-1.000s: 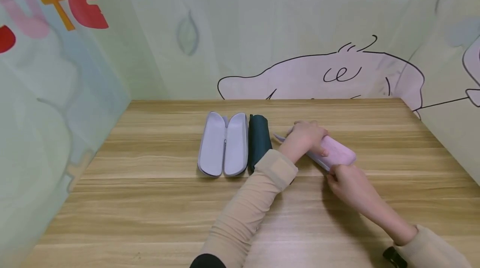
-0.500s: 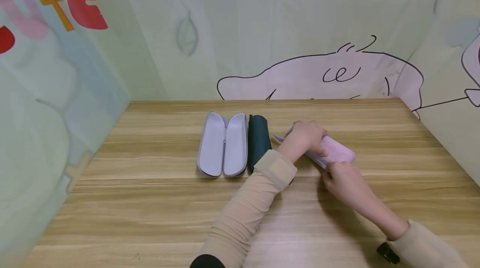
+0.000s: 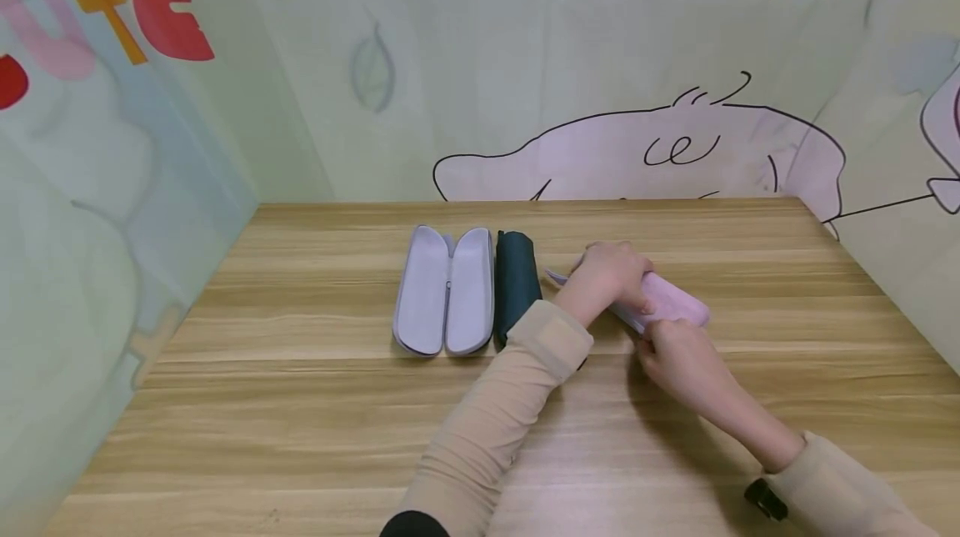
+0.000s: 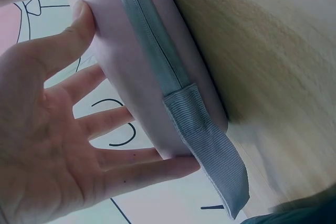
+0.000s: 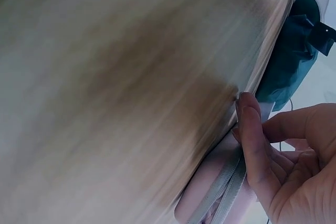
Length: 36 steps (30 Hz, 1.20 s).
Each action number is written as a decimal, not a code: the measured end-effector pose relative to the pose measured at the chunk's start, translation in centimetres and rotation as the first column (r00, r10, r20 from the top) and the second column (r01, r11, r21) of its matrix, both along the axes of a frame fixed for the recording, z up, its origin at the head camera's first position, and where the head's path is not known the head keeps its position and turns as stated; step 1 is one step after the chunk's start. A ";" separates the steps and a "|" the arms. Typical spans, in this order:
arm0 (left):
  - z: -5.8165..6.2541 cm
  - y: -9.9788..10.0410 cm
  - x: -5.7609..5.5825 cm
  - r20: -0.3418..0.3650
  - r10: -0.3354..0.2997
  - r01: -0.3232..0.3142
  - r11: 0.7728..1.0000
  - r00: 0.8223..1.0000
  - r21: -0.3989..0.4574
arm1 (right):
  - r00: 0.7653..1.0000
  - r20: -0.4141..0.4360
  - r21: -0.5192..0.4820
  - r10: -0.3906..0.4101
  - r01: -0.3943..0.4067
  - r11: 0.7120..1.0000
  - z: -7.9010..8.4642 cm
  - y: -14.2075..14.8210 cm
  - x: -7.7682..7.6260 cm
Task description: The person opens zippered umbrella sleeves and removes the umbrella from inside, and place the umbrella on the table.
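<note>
A pink zippered case (image 3: 681, 302) lies slantwise on the right half of the table. My left hand (image 3: 613, 272) grips its far-left end from above. In the left wrist view, the thumb presses one face while the fingers reach round the far side; a grey fabric tab (image 4: 212, 148) sticks out past the zip (image 4: 149, 38). My right hand (image 3: 686, 360) is at the near long side, thumb and index finger pinched at the zip line; they hide the zip pull. Behind those fingers, the right wrist view shows the zip (image 5: 223, 192) parted toward the case's right end.
Left of the hands, a lavender-lined glasses case (image 3: 420, 291) lies spread open in two halves. Against it lies a dark green fabric roll (image 3: 517, 278), with a snap tab (image 5: 323, 38) in the right wrist view. A printed cloth (image 3: 480, 62) stands behind the wooden table (image 3: 300, 429).
My right hand has slid slightly left and away from me along the near side of the pink case. The left hand and the case have stayed nearly still.
</note>
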<state>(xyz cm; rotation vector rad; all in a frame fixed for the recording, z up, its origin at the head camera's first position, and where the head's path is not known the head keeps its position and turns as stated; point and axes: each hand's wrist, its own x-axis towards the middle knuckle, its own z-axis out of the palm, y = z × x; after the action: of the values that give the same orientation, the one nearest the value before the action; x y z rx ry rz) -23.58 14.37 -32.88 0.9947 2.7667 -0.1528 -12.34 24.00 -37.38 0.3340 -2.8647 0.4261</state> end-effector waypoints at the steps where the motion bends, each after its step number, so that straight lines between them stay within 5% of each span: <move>1: 0.0 0.0 0.0 0.000 0.000 0.000 1.000 1.000 0.001 | 1.000 -0.002 0.002 0.002 -0.002 1.000 0.0 0.0 0.0; 36: 0.3 -0.2 0.0 0.018 0.000 0.000 1.000 1.000 -0.003 | 0.999 0.038 -0.016 -0.009 0.010 1.000 0.2 -1.2 -1.3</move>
<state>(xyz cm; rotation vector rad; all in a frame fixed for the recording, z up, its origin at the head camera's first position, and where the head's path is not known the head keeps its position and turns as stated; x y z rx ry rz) -23.58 14.14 -32.63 0.9901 2.7490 -0.1476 -13.63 22.83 -37.23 0.3130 -2.8970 0.4581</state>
